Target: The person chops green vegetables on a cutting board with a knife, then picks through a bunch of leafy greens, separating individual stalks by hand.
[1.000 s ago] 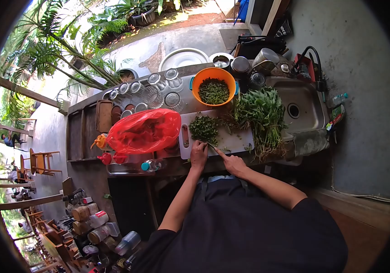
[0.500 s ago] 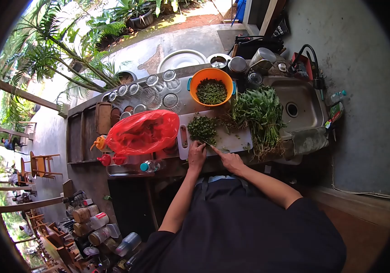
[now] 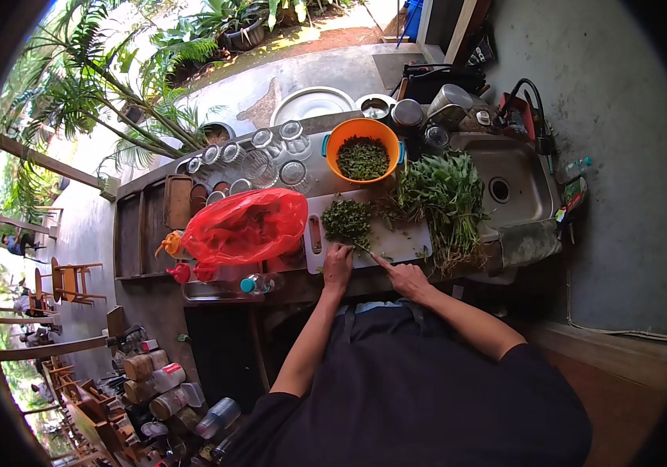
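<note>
A white cutting board (image 3: 395, 244) lies in front of me with a pile of chopped leafy greens (image 3: 346, 221) on its left half. My left hand (image 3: 339, 266) is closed at the near edge of the pile, its fingertips bunched on some of the greens. In my right hand (image 3: 406, 279) is a knife (image 3: 374, 255), its blade pointing left toward those fingertips and the forefinger stretched along the handle. Uncut leafy greens with roots (image 3: 446, 202) lie across the board's right end. Behind the board stands an orange colander (image 3: 333, 165) holding more chopped greens.
A red plastic bag (image 3: 244, 226) sits left of the board, with a bottle with a teal cap (image 3: 262, 284) near the counter's front edge. Several upturned glass jars (image 3: 294, 173) stand behind the bag. To the right is a steel sink (image 3: 524, 204) with a cloth (image 3: 532, 243) on its front rim.
My right hand and the knife have shifted slightly right and toward me. My left hand stays nearly in place at the pile.
</note>
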`<state>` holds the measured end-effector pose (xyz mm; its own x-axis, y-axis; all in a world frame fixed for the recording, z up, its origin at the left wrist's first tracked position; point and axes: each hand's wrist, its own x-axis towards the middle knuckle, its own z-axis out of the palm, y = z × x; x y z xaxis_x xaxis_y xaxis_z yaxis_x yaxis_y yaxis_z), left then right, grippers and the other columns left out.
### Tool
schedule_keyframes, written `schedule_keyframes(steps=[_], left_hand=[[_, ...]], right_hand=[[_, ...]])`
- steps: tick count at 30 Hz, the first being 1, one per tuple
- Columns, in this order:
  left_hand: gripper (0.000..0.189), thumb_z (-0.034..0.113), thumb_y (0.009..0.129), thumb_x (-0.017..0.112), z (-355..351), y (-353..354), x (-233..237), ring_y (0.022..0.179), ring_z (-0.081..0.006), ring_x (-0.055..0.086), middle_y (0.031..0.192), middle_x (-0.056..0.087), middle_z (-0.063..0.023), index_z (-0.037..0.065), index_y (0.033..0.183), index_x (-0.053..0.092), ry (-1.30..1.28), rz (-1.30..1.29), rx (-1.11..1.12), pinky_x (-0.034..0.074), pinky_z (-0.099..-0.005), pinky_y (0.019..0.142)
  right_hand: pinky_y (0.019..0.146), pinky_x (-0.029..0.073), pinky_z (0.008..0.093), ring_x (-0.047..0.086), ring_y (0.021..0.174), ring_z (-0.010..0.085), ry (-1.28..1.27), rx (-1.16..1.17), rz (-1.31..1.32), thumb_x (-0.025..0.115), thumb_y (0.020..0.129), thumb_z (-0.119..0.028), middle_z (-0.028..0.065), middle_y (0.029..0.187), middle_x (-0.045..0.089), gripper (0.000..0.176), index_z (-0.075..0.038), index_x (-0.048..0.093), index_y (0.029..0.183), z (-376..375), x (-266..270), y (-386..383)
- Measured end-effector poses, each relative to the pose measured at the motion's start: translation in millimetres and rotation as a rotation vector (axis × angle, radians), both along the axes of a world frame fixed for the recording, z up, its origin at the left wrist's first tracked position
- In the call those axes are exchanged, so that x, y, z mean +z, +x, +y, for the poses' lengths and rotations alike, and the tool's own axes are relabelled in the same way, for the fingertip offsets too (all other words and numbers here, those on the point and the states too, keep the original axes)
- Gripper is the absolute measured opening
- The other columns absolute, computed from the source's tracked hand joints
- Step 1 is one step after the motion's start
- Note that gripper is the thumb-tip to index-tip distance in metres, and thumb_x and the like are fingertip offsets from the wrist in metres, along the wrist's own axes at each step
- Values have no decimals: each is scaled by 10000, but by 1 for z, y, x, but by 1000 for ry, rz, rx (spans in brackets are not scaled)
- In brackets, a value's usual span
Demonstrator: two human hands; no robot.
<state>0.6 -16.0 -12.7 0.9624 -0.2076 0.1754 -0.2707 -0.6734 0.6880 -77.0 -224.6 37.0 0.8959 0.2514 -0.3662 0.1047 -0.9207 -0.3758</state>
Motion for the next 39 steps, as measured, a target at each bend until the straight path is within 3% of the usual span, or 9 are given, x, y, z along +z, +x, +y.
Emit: schedule_keyframes(steps=[3,20,32,39], left_hand=[[96,76,833,690,-2,1,-2,920,-322,625,904,638,-129,22,904,725,1,16,-4,509,-418,815],[90,81,822,709,-2,2,-5,883,-328,633,881,642,-140,23,885,736,-17,31,36,510,-419,786],[92,71,813,717,-2,4,-5,881,-331,643,886,641,-150,16,885,736,-60,59,23,515,-417,770],[99,71,805,725,-2,5,0,768,-331,651,810,632,-154,23,889,747,-134,135,91,517,-412,724]], right_hand=[[622,524,523,644,624,387,3,8,-76,487,947,-166,193,708,651,740,-375,139,1566,4,-2,2],[695,532,541,663,713,419,-18,0,44,478,938,-184,221,766,665,696,-340,205,1559,20,30,16],[624,526,561,653,665,439,42,-46,-53,472,957,-186,224,717,651,738,-433,110,1550,20,-21,12],[641,529,559,654,651,424,28,-24,-102,478,948,-178,213,728,661,747,-432,116,1551,12,-19,5]])
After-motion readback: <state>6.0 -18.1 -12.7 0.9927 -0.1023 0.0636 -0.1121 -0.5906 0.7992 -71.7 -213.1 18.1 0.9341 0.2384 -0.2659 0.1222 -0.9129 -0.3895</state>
